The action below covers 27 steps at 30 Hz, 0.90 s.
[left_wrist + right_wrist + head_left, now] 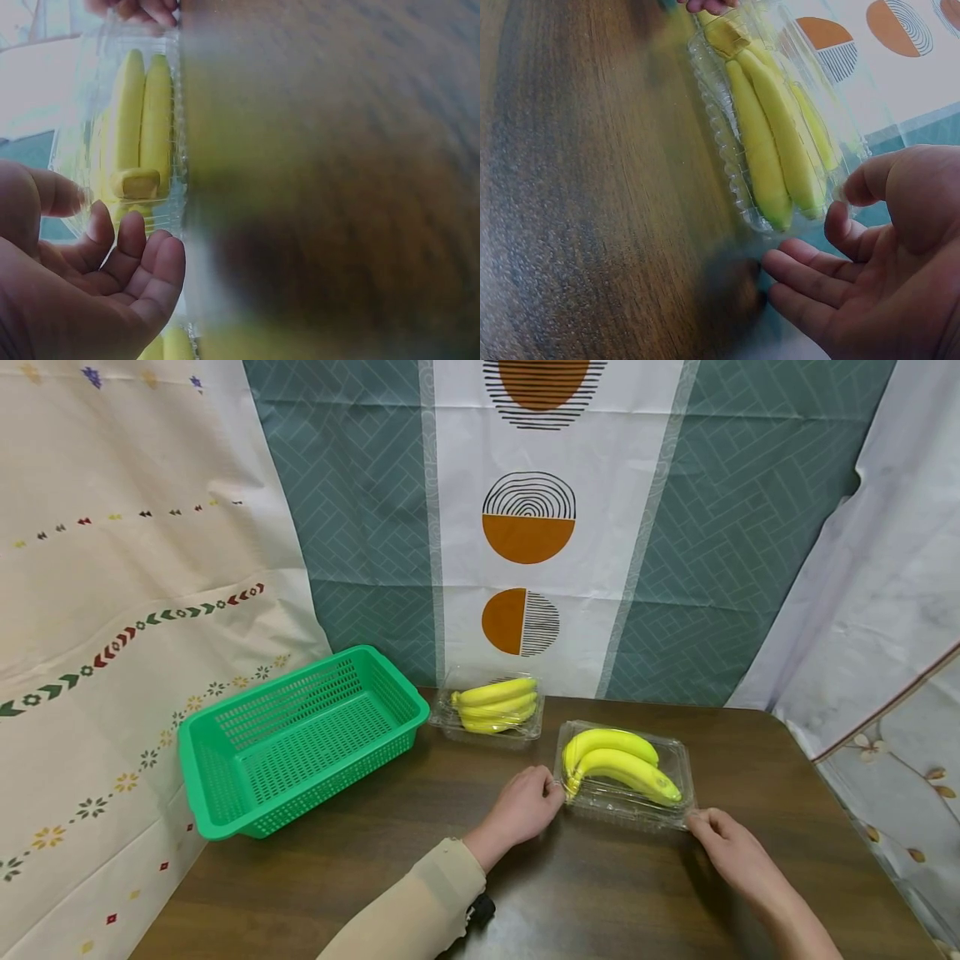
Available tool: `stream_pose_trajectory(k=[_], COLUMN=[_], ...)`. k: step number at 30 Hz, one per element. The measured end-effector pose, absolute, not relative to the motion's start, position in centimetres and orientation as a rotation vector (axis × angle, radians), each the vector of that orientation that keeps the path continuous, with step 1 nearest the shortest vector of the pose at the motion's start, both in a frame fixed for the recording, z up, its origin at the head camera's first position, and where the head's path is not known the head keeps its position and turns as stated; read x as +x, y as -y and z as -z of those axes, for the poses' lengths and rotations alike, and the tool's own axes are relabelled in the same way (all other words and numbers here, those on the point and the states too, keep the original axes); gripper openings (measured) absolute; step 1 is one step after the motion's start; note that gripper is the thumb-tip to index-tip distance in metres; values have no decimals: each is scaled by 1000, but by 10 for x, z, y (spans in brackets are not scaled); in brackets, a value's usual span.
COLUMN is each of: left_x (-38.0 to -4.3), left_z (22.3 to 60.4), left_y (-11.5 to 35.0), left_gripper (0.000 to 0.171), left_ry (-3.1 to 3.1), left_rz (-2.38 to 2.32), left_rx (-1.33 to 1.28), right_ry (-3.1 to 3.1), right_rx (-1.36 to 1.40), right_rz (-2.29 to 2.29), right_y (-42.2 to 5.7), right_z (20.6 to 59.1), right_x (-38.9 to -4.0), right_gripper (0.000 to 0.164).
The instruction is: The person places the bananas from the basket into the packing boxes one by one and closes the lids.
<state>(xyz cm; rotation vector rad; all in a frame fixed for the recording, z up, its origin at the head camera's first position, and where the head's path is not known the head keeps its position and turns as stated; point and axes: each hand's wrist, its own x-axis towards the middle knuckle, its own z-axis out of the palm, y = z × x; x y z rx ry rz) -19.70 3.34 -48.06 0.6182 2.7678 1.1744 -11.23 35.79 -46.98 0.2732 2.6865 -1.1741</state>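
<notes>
A clear plastic clamshell box [678,768] with yellow bananas [630,774] inside lies on the table, its lid over the fruit. My left hand [525,806] pinches the box's near left corner between thumb and index finger, the other fingers loosely bent [112,277]. At the near right corner, my right hand [731,852] pinches the edge with thumb and forefinger, as the right wrist view also shows; its remaining fingers [810,289] extend below the box. Through the clear wall in the left wrist view, the banana stem end [139,184] faces the left hand.
A second clear box [442,714] of bananas stands at the back, by the patterned curtain [367,510]. To the left sits a green perforated basket [258,814] with nothing in it. Cloth hangs along both sides of the brown table [600,893].
</notes>
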Motion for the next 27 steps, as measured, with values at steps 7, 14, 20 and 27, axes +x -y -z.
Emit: stream_pose_trajectory(k=[7,14,20,27], left_x=[-219,-225,-235,-214], left_z=[522,533,554,514], left_y=[-40,-40,-44,-38], left_gripper=[23,23,23,22], left_ry=[-2812,-2800,-2874,-2799], left_rz=[-1167,-1191,-1168,-1202], left_rx=[659,688,720,688], right_ry=[-2687,-2689,-2693,-2709], right_rx=[273,268,286,288], right_rz=[1165,1180,1190,1180], right_y=[-357,-357,-358,-359], right_z=[468,468,469,471], right_x=[-112,-111,-110,-112], right_gripper=[44,46,45,53])
